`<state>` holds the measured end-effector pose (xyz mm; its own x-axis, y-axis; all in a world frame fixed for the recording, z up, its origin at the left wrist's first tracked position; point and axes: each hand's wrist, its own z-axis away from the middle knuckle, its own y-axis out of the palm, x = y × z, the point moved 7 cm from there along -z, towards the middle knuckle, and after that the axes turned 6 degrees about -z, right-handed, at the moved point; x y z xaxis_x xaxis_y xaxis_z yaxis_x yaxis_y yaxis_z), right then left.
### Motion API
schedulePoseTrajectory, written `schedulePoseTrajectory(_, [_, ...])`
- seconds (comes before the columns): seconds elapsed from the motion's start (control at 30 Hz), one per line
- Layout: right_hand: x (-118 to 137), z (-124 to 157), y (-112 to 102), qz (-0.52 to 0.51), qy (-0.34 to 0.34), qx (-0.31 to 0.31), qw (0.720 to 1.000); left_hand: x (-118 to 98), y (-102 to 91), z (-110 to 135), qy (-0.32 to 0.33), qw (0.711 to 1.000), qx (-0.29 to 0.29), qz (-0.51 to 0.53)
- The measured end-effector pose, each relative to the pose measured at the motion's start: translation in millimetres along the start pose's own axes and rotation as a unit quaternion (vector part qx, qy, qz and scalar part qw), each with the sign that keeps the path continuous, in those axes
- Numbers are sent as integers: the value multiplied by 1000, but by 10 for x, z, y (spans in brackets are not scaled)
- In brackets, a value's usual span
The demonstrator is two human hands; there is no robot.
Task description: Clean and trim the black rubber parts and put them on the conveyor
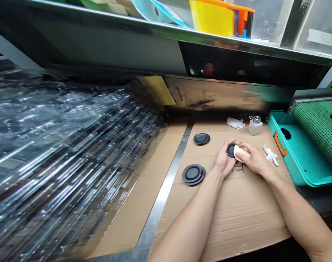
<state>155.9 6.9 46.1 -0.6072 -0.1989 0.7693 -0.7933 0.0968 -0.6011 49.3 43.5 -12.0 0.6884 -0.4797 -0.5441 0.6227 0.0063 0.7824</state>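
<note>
My left hand [222, 160] holds a round black plastic disc [231, 149], its palm turned up and fingers around the edge. In my right hand [254, 158] is a pale cream pad [240, 153], perhaps a cloth or sponge, pressed against the disc's face. The pad covers the disc's right part. To the left on the cardboard lie two small stacks of similar black discs, a nearer stack [193, 174] and a farther stack [201, 138].
Clear plastic trays [73, 160] are piled at left. A teal bin [305, 171] with an orange handle stands right, below a green conveyor belt [321, 120]. A pump bottle [255, 126], a white cloth [235, 123] and a crumpled wipe [270, 155] lie nearby. A shelf [166, 31] overhangs.
</note>
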Motion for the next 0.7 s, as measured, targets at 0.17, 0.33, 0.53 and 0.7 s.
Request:
schedulePoseTrajectory(0.17, [-125, -82, 148, -131, 25, -2, 991, 22, 49, 16, 6, 999, 21, -38])
schedulePoseTrajectory(0.33, [-180, -78, 139, -128, 70, 59, 988, 59, 29, 29, -14, 999, 7, -52])
schedulePoseTrajectory(0.53, [-74, -95, -105, -65, 37, -42, 996, 94, 40, -13, -12, 998, 10, -58])
schedulePoseTrajectory(0.7, [-72, -78, -60, 65, 63, -28, 995, 87, -6, -47, -3, 999, -8, -31])
